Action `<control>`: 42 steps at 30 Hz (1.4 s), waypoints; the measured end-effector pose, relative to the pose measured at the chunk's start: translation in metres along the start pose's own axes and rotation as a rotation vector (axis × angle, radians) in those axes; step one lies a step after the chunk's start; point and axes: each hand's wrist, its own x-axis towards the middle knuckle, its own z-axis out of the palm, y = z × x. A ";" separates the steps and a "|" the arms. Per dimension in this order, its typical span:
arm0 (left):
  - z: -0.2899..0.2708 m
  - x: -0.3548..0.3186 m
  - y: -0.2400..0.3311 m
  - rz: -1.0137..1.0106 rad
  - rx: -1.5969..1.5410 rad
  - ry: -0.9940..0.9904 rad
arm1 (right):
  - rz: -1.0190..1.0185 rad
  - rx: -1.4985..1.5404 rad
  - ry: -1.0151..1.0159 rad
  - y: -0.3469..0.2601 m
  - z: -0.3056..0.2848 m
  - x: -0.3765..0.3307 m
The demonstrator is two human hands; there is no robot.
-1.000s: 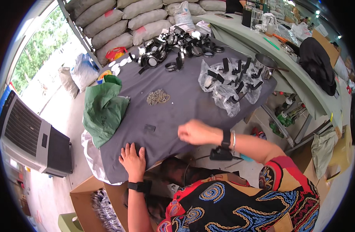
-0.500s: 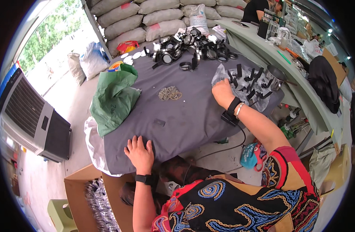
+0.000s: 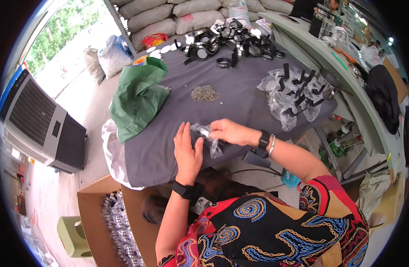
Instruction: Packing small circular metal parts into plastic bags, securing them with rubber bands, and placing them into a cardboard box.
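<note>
Pinched in my right hand (image 3: pixel 231 132) is a clear plastic bag (image 3: pixel 214 150) with a dark part inside, held over the near edge of the grey-covered table (image 3: pixel 160 153). My left hand (image 3: pixel 188 153) is beside the bag, fingers stretched out and holding nothing. To the right on the table lie several black bent parts in clear plastic bags (image 3: pixel 279 104). A small heap of thin metal rings or wire pieces (image 3: pixel 204 93) sits in the middle. At the back is a pile of round black-and-silver parts (image 3: pixel 253 50) with black arms.
A green bag (image 3: pixel 137 100) lies at the table's left edge, near white discs (image 3: pixel 155 54). Below left stands a cardboard box (image 3: pixel 95 202) of shiny wrapped pieces. An air cooler (image 3: pixel 33 120) stands at far left; a long bench (image 3: pixel 342 73) runs along the right.
My right hand has come from the bagged parts back toward me with one clear bag. My left hand has lifted and moved right and forward, close to it. The view has shifted slightly.
</note>
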 end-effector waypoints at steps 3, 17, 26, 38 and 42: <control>0.015 -0.001 0.001 0.058 -0.037 -0.074 | -0.191 -0.336 0.005 0.009 0.001 -0.005; 0.044 0.007 0.007 0.063 -0.026 -0.083 | 0.132 -1.754 0.569 0.005 -0.136 0.011; 0.041 0.011 0.007 -0.038 -0.126 -0.162 | 0.244 -1.790 0.478 0.001 -0.149 0.012; 0.045 0.018 0.004 0.048 -0.114 -0.035 | -0.027 -0.166 0.094 -0.004 -0.012 0.010; 0.041 0.019 0.005 0.035 -0.065 -0.005 | -0.055 -0.563 0.324 -0.046 -0.061 0.029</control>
